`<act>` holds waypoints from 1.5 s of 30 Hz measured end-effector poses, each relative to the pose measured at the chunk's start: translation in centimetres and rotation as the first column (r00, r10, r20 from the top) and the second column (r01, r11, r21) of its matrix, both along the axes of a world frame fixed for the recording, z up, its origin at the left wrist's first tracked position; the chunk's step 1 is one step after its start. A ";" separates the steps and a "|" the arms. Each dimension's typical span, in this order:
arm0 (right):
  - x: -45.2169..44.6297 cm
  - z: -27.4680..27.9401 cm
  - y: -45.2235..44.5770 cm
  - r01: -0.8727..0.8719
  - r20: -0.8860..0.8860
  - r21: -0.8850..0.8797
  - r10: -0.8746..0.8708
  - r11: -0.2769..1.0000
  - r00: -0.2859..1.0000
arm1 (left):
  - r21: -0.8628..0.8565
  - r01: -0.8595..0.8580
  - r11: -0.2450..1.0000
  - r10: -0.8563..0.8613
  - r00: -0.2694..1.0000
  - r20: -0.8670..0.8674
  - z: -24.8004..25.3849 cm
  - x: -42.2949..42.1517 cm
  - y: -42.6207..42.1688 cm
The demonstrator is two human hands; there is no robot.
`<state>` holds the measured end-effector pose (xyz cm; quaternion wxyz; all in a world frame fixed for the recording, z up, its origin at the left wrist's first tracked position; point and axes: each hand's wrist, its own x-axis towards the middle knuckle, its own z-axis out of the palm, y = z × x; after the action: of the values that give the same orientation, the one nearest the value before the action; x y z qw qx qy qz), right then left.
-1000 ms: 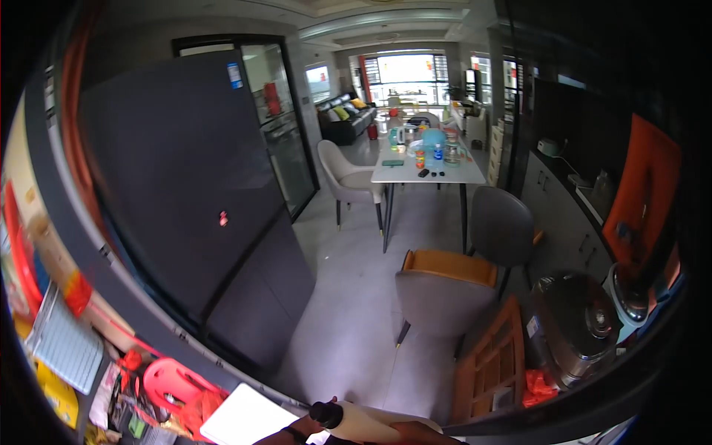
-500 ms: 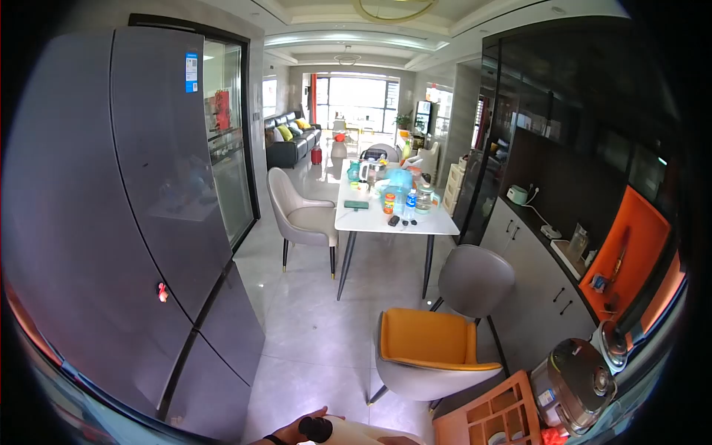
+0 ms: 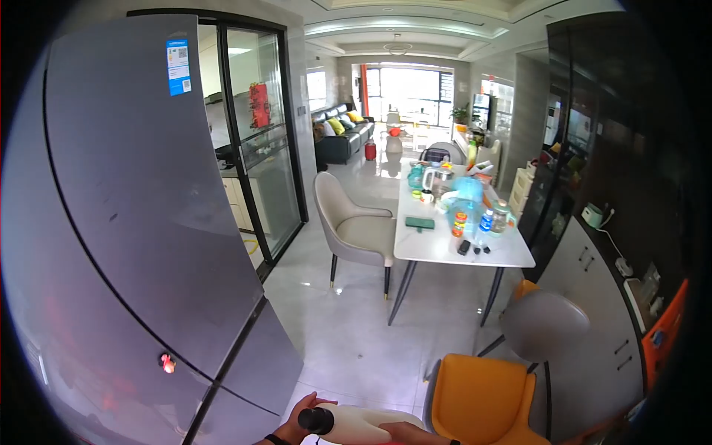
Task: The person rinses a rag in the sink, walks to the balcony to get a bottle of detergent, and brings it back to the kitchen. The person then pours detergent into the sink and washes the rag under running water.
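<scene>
A cream-coloured bottle-like object (image 3: 360, 425) with a black cap lies tilted at the bottom centre of the head view, its capped end to the left. My left hand (image 3: 302, 417) is at the capped end, its fingers partly hidden behind the cap. From the right, my right hand (image 3: 406, 432) rests on the object's body with its fingers against it. A dark band circles my left wrist. The lower part of the object is cut off by the frame's bottom edge.
A large grey fridge (image 3: 141, 185) fills the left side. Ahead stands a white table (image 3: 434, 248) with bottles and jars, a beige chair (image 3: 356, 230) on its left. An orange-seated chair (image 3: 478, 397) is close at the lower right. Grey cabinets (image 3: 593, 326) line the right wall.
The view has moved forward past the shelf and rice cooker, and the table and chairs look nearer. Both hands remain on the cream object, which shows more fully.
</scene>
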<state>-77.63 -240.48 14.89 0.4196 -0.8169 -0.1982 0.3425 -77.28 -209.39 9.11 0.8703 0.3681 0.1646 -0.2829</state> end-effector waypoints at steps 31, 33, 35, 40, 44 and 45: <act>59.2 0.0 20.2 -0.304 -0.070 -0.025 0.301 0.952 0.951 | -0.235 -0.441 0.866 0.443 0.895 -0.048 -2.1 53.0 15.8; 64.1 -0.2 20.4 -0.359 -0.077 -0.025 0.356 0.933 0.931 | -0.151 -0.548 0.823 0.547 0.835 -0.057 -1.0 55.9 16.6; 68.4 0.0 21.3 -0.423 -0.089 -0.022 0.419 0.906 0.903 | -0.103 -0.602 0.792 0.600 0.798 -0.057 0.9 58.3 17.0; 77.0 0.2 27.5 -0.599 -0.092 0.004 0.597 0.801 0.797 | -0.124 -0.675 0.727 0.680 0.733 -0.004 0.3 62.1 20.3; 82.3 0.0 34.8 -0.720 -0.085 0.006 0.718 0.694 0.691 | -0.052 -0.795 0.605 0.790 0.607 -0.087 0.4 64.3 23.0; 83.4 -0.2 36.7 -0.744 -0.081 0.004 0.742 0.668 0.665 | -0.071 -0.813 0.579 0.805 0.583 -0.107 -0.5 65.0 24.2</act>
<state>5.75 -203.81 14.67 0.2390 -0.6577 -0.4928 0.5171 -12.30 -185.20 8.61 0.9170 0.1942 0.3253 0.1246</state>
